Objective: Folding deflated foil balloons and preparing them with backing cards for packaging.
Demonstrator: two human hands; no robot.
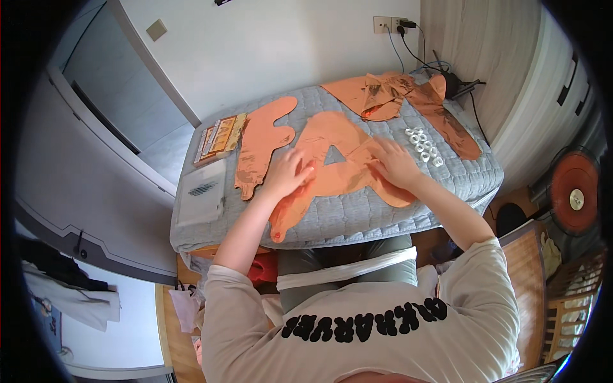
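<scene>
A flat orange foil balloon (335,131), shaped like a letter with a triangular hole in its middle, lies on the grey quilted bed cover in front of me. My left hand (292,171) is closed on its left leg, fingers bent at the foil. On the right leg, my right hand (394,163) grips the foil, its fingers reaching inward toward the hole. The balloon's narrow tail (278,235) points toward the bed's near edge. To the left lies another flat orange letter-shaped balloon (258,143), apart from my hands.
More crumpled orange balloons (377,96) lie at the far right. Several small white rings (423,145) sit right of my hand. A clear plastic sheet (202,193) and a flat box (219,138) are on the left. A red round fan (575,193) stands beside the bed (440,203).
</scene>
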